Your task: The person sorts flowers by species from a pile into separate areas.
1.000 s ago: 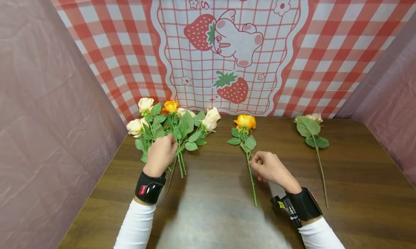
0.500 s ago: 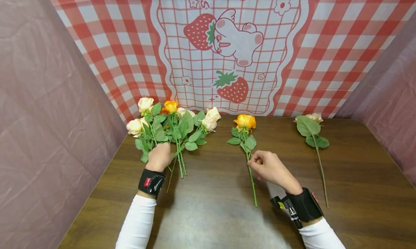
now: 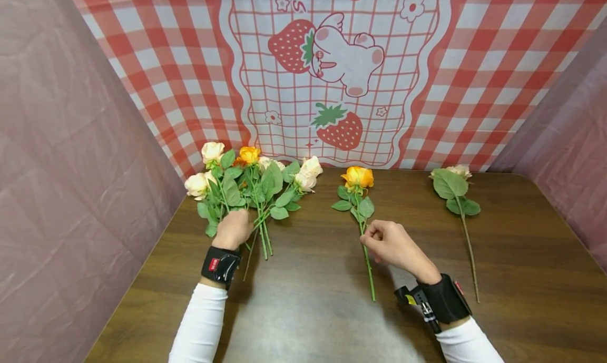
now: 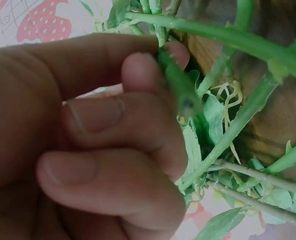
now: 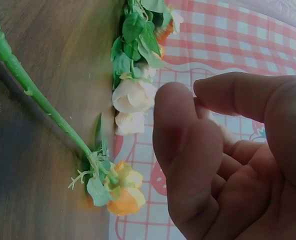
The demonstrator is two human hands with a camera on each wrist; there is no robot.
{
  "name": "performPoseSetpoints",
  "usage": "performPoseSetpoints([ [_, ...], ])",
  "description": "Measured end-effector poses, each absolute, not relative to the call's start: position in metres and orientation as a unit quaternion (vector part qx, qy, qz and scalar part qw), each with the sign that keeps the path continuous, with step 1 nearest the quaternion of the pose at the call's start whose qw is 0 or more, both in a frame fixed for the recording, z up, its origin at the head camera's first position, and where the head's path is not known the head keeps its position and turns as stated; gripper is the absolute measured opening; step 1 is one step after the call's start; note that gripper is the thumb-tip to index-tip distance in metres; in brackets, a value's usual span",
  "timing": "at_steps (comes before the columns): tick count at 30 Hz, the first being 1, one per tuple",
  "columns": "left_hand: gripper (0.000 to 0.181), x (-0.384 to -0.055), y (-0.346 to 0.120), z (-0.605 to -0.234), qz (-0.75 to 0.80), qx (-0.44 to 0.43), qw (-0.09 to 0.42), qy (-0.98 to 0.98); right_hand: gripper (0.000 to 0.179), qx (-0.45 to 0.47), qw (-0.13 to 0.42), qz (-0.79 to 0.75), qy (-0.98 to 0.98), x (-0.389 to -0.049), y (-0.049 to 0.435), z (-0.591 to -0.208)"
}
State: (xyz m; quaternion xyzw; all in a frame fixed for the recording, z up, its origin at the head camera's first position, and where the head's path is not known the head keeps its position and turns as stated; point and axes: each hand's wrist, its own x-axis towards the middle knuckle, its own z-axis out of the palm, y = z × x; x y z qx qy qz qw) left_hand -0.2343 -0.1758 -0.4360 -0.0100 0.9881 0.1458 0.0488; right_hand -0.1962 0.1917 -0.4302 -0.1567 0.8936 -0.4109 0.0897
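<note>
Left arm (image 3: 199, 323) and right arm (image 3: 467, 339): extended forward. Left hand (image 3: 233, 229): back upward, fingers (image 4: 123, 180) curled in a pinch grip. Right hand (image 3: 393, 244): angled inward, fingers loosely bent, thumb (image 5: 243, 92) just beside forefinger (image 5: 188, 165).

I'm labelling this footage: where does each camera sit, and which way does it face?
Head: on the head, facing forward and down at the table; left hand, right hand and sleeves show.
Left wrist: on that wrist, facing green stems; left fingers show.
Right wrist: on that wrist, facing an orange rose; right fingers show.
Head and right wrist share that rose.
</note>
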Motion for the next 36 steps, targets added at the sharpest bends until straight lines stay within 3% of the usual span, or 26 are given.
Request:
performPoseSetpoints([
  [6, 0.030, -0.235, -0.179, -0.435, 0.167, -0.017, 0.024, 0.985, 0.012, -0.164, 0.087, -0.408, 0.894, -0.197, 0.192, -0.430],
  [20, 0.021, -0.229, -0.179, -0.423, 0.196, -0.005, -0.029, 0.980, 0.013, -0.160, 0.095, -0.409, 0.893, -0.196, 0.192, -0.430],
  [36, 0.019, -0.220, -0.172, -0.408, 0.233, 0.023, -0.033, 0.972, 0.013, -0.167, 0.092, -0.409, 0.892, -0.195, 0.192, -0.431],
])
